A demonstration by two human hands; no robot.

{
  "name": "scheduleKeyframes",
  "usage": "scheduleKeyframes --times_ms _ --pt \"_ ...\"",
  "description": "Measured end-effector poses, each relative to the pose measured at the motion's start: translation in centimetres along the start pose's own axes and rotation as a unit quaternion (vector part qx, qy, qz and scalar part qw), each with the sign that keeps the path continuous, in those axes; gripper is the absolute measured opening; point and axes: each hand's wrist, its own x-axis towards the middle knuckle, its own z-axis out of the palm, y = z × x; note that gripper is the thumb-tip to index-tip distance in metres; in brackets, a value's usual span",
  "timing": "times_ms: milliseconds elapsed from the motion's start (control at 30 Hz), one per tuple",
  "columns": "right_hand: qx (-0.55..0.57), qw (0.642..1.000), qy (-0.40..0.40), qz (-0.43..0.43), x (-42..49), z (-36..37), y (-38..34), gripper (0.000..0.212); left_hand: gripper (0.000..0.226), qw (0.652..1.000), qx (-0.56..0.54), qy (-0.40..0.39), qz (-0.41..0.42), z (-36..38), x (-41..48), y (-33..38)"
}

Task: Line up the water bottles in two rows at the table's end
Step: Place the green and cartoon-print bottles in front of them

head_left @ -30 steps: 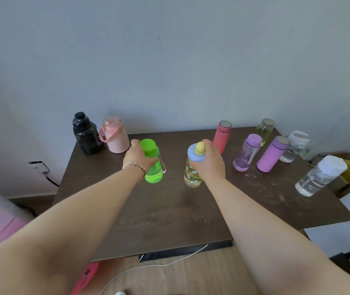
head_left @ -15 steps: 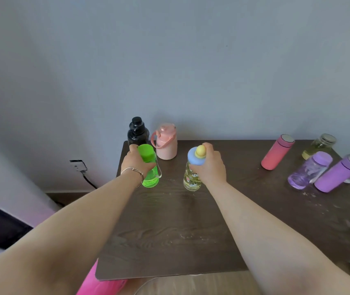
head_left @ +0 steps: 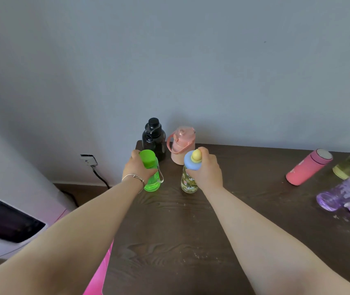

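At table's (head_left: 170, 241) left end: black bottle (head_left: 154, 138) and pink jug (head_left: 181, 143) stand at back. Left hand (head_left: 138, 169) clamped on green bottle (head_left: 151, 177), right hand (head_left: 207, 170) on blue-capped bottle (head_left: 189, 182), starting row two. Pink flask (head_left: 308, 167), purple bottle (head_left: 344, 192) unplaced, well right.

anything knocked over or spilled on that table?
No spill visible, and every bottle seems upright; the lean of the red bottle and purple bottle at right looks like wide-angle distortion. The table has pale specks, maybe crumbs. Both hands grip upright bottles: green, blue-capped.
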Motion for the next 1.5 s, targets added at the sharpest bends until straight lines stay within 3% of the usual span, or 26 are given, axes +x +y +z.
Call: scheduleKeyframes --times_ms 700,867,1000,1167,1500 --pt "0.014 0.999 -0.025 -0.036 2.6 4.2 -0.3 0.078 0.071 0.999 0.014 -0.026 0.014 1.9 4.6 -0.4" --pt "-0.022 0.998 -0.054 -0.037 2.3 3.8 0.1 0.086 0.089 0.998 0.021 -0.048 0.041 1.7 4.6 -0.1" --pt "-0.071 0.994 -0.069 -0.051 2.5 3.0 -0.2 0.089 0.098 0.992 0.089 -0.063 0.066 1.4 4.3 0.2" --pt "-0.173 0.977 -0.085 -0.091 2.6 1.2 -0.1 0.086 0.087 0.956 0.235 -0.004 0.177 1.0 3.4 1.2" --pt "-0.319 0.945 -0.031 -0.073 -0.8 -3.8 2.8 0.083 0.087 0.882 0.328 -0.038 0.337 2.4 -0.6 5.1"
